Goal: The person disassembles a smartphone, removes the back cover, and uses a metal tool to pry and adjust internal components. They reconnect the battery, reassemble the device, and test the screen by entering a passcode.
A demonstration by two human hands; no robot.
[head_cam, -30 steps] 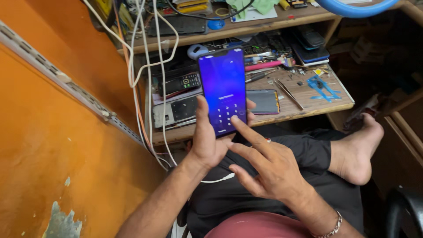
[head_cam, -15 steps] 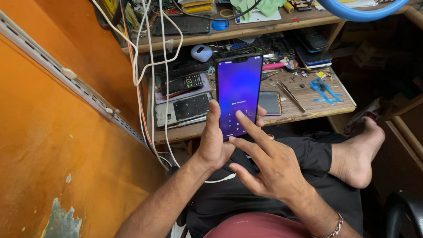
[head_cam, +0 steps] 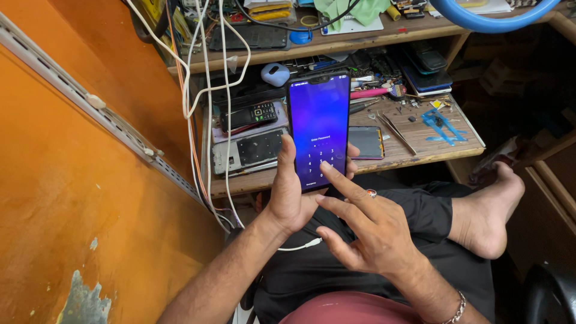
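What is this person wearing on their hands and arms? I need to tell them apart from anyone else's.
Both forearms are bare, with no sleeves in view. The right hand has a silver ring with a reddish stone on one finger, and a silver chain bracelet hangs at that wrist. The left hand shows no ring, watch or band. No gloves on either.

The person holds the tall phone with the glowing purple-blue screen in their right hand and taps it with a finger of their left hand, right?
Not quite: the hands are swapped. In the head view, the left hand holds the tall phone with the glowing purple-blue screen, and a finger of the right hand taps it.
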